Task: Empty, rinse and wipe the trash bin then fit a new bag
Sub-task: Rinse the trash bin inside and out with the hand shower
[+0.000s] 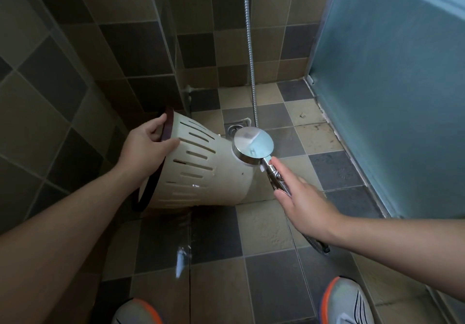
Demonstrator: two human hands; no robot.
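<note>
The cream slotted trash bin with a dark brown rim is held on its side above the tiled floor, its mouth towards me and its base pointing away. My left hand grips the rim at the top, fingers inside and thumb on the outer wall. My right hand holds the chrome handle of a round shower head, index finger stretched along the handle. The head's face is pressed close to the bin's base. Water runs down to the floor below the bin.
A floor drain lies just beyond the bin. The metal shower hose hangs down the tiled back wall. A frosted glass panel closes the right side, a clear glass partition the left. My two shoes stand at the bottom.
</note>
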